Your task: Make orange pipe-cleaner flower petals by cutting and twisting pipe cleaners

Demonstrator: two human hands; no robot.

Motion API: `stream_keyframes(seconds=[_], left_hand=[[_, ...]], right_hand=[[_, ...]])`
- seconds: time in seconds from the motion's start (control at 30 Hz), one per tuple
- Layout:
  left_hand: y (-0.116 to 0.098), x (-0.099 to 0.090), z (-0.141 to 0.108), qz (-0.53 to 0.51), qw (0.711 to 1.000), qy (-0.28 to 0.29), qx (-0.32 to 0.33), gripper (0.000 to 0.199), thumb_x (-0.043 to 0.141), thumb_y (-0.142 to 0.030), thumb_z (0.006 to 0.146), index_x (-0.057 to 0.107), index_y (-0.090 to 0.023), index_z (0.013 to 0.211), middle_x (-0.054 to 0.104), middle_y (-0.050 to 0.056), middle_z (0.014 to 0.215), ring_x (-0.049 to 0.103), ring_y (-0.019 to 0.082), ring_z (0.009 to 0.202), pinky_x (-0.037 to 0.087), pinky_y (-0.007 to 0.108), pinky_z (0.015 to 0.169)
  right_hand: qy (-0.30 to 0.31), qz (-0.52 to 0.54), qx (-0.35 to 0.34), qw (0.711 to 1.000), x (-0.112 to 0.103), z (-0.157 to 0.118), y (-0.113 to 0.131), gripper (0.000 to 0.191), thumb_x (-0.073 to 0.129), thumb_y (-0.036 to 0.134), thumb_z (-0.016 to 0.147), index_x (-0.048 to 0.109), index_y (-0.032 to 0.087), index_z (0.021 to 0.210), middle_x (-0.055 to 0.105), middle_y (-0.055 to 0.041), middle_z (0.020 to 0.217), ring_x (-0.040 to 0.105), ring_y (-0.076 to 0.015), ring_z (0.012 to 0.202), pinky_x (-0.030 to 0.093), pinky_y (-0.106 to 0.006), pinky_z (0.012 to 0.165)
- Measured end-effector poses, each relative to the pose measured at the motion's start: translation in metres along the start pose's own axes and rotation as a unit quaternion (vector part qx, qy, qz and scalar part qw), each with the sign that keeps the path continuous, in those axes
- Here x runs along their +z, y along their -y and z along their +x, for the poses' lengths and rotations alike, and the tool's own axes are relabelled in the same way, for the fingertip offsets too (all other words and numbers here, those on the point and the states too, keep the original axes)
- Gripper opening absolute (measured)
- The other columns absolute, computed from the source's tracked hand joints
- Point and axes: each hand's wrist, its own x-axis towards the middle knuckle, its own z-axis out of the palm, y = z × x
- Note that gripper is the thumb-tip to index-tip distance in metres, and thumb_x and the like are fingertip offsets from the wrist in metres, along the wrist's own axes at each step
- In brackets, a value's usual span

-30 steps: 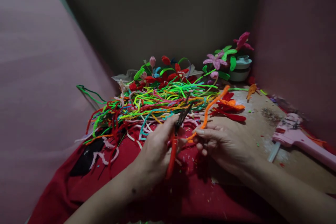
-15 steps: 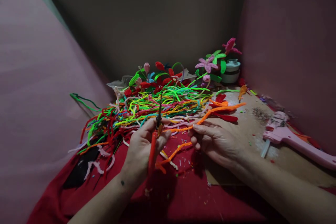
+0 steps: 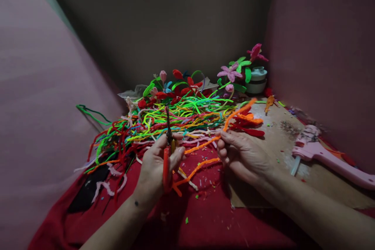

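My left hand [image 3: 150, 172] is closed around a pair of scissors [image 3: 166, 166] with red handles, whose dark blades point up and away from me. An orange pipe cleaner [image 3: 202, 147] runs from beside the left fingers to my right hand [image 3: 244, 156], which pinches it between thumb and fingers. Its free end bends upward past the right fingertips. Whether the left fingers also grip its near end I cannot tell. Below, another orange pipe cleaner piece [image 3: 195, 171] passes under both hands, its upper end hidden by the right hand.
A heap of colourful pipe cleaners [image 3: 175, 119] lies ahead, with fuzzy flowers [image 3: 230, 72] behind it. Right of my hands is a cardboard sheet [image 3: 263, 179] bearing a pink glue gun [image 3: 328, 160] and red-orange petals [image 3: 249, 125]. Red cloth [image 3: 216, 226] covers the table.
The scissors and left hand have shifted slightly left, the right hand slightly right. The orange pipe cleaner's free end now points more steeply up. A small green scrap now shows on the red cloth.
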Motion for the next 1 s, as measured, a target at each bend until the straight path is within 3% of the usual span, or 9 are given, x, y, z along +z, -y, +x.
stream_keyframes(seconds=[0.27, 0.4, 0.53, 0.6, 0.73, 0.8, 0.9, 1.0], left_hand=[[0.002, -0.005, -0.006, 0.071, 0.997, 0.006, 0.031, 0.029, 0.065, -0.028, 0.071, 0.057, -0.018, 0.097, 0.051, -0.003, 0.073, 0.05, 0.007, 0.059, 0.042, 0.017, 0.055], [0.004, -0.003, -0.012, 0.179, 0.978, -0.003, 0.111, 0.019, 0.057, -0.024, 0.076, 0.057, -0.018, 0.094, 0.052, -0.003, 0.072, 0.05, 0.007, 0.061, 0.042, 0.017, 0.057], [0.011, -0.006, -0.019, 0.26, 0.947, 0.023, 0.188, 0.024, 0.056, -0.02, 0.076, 0.056, -0.022, 0.1, 0.058, -0.003, 0.078, 0.053, 0.008, 0.067, 0.042, 0.016, 0.062], [0.011, -0.008, -0.021, 0.259, 0.951, 0.046, 0.165, 0.024, 0.056, -0.021, 0.076, 0.055, -0.022, 0.1, 0.057, -0.003, 0.076, 0.052, 0.008, 0.065, 0.041, 0.017, 0.059], [0.003, -0.015, -0.021, 0.166, 0.976, 0.141, -0.022, 0.028, 0.056, -0.031, 0.076, 0.053, -0.018, 0.101, 0.051, -0.004, 0.066, 0.048, 0.008, 0.053, 0.04, 0.018, 0.049], [-0.004, -0.021, -0.017, 0.139, 0.975, 0.155, -0.077, 0.033, 0.057, -0.036, 0.076, 0.051, -0.018, 0.103, 0.053, -0.003, 0.068, 0.052, 0.009, 0.055, 0.043, 0.02, 0.05], [-0.012, -0.034, -0.006, 0.185, 0.974, 0.126, -0.03, 0.035, 0.056, -0.037, 0.076, 0.05, -0.018, 0.105, 0.057, 0.0, 0.075, 0.057, 0.013, 0.063, 0.046, 0.022, 0.056], [-0.016, -0.044, 0.006, 0.301, 0.947, 0.093, 0.066, 0.036, 0.051, -0.033, 0.079, 0.047, -0.018, 0.112, 0.06, 0.003, 0.086, 0.06, 0.016, 0.075, 0.048, 0.026, 0.067]], right_hand=[[-0.025, -0.026, -0.096, 0.995, 0.003, 0.005, 0.015, 0.014, 0.072, 0.019, 0.062, 0.059, 0.015, 0.061, 0.058, 0.0025, 0.052, 0.048, -0.0044, 0.044, 0.038, -0.014, 0.042], [-0.044, -0.07, -0.131, 0.988, 0.002, 0.007, 0.011, 0.019, 0.071, 0.025, 0.063, 0.055, 0.015, 0.06, 0.054, 0.0024, 0.046, 0.046, -0.0064, 0.039, 0.033, -0.015, 0.035], [-0.034, -0.089, -0.149, 0.984, -0.003, 0.009, 0.007, 0.016, 0.065, 0.025, 0.067, 0.056, 0.014, 0.06, 0.054, 0.0013, 0.044, 0.045, -0.0068, 0.038, 0.032, -0.015, 0.033], [-0.019, -0.075, -0.147, 0.986, -0.005, 0.011, 0.008, 0.012, 0.063, 0.022, 0.069, 0.058, 0.014, 0.061, 0.055, 0.0009, 0.046, 0.047, -0.0073, 0.039, 0.034, -0.016, 0.034], [0.023, -0.045, -0.108, 0.993, -0.005, 0.01, 0.015, 0.004, 0.059, 0.016, 0.07, 0.062, 0.013, 0.068, 0.063, -0.0019, 0.06, 0.049, -0.0058, 0.041, 0.034, -0.014, 0.033], [0.047, -0.038, -0.072, 0.996, -0.005, 0.009, 0.018, 0.007, 0.059, 0.016, 0.071, 0.064, 0.012, 0.075, 0.064, -0.0023, 0.065, 0.049, -0.0048, 0.041, 0.033, -0.014, 0.033], [0.076, -0.034, -0.024, 0.996, -0.004, 0.005, 0.019, 0.012, 0.061, 0.019, 0.072, 0.066, 0.011, 0.08, 0.062, -0.0011, 0.063, 0.048, -0.0037, 0.04, 0.034, -0.014, 0.034], [0.096, -0.045, -0.022, 0.994, -0.003, 0.002, 0.018, 0.015, 0.065, 0.018, 0.07, 0.065, 0.011, 0.084, 0.06, 0.0005, 0.061, 0.045, -0.002, 0.038, 0.033, -0.012, 0.034]])
